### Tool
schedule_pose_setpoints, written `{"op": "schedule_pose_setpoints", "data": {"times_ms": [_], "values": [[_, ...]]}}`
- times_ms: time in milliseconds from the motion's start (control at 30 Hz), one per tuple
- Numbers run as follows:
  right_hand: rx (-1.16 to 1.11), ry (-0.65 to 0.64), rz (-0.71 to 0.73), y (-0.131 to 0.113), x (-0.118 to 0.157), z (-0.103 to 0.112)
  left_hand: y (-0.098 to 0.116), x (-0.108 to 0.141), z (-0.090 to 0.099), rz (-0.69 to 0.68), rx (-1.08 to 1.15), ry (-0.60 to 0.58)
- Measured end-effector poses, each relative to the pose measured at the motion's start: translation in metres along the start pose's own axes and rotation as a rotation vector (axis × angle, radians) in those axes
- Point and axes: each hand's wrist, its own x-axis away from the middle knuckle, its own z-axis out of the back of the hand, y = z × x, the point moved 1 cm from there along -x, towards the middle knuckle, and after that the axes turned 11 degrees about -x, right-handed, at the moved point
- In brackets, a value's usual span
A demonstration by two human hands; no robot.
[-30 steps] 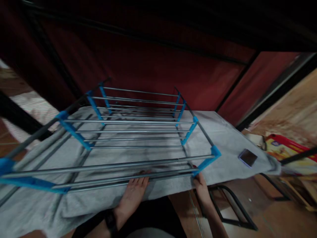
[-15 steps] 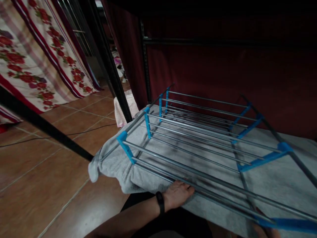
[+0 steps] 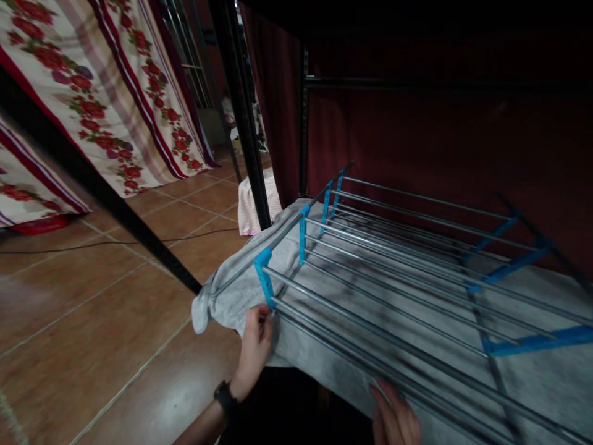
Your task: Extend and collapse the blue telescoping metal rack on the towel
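A floral curtain (image 3: 92, 93) hangs at far left above a tiled floor (image 3: 115, 309), where a thin black cable (image 3: 115, 241) runs behind a slanting dark bar (image 3: 115, 201). Farther right, a striped cloth (image 3: 249, 201) lies by a black upright post (image 3: 245, 111). The left hand (image 3: 254, 343), a black band (image 3: 225, 395) on its wrist, reaches to the lower front corner of a metal rack (image 3: 393, 337), just below a blue bracket (image 3: 264, 278). Its fingers are bent, with a narrow space between thumb and forefinger; whether they grip the corner cannot be told. The rack, several rows of grey rods joined by blue brackets, stands on a grey blanket (image 3: 222, 306) and stretches toward the right edge, before dark red fabric (image 3: 417, 136). At bottom center-right, the right hand (image 3: 393, 414) is beside the rack's front lower rods, over the blanket's near edge, its fingers slightly curled and blurred; whether they hold anything cannot be told. Another blue bracket (image 3: 542, 341) slopes across the rack's right end.
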Motion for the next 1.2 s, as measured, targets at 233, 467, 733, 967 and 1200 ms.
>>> {"op": "schedule_pose_setpoints", "data": {"times_ms": [233,467,733,967,1200], "values": [[0.266,-0.194,0.146,-0.076,-0.082,-0.046,-0.033,-0.036,-0.014,-0.060,0.039,-0.141],[0.296,-0.222,0.142,-0.047,-0.078,-0.056,-0.036,-0.040,-0.012,-0.076,0.009,-0.189],[0.325,-0.233,0.133,-0.053,-0.077,-0.049,-0.025,-0.039,-0.005,-0.078,-0.114,-0.219],[0.322,-0.238,0.094,-0.052,-0.078,-0.044,-0.025,-0.040,-0.010,-0.074,-0.095,-0.251],[0.219,-0.278,0.062,-0.050,-0.081,-0.042,-0.024,-0.036,-0.014,-0.073,-0.112,-0.232]]}}
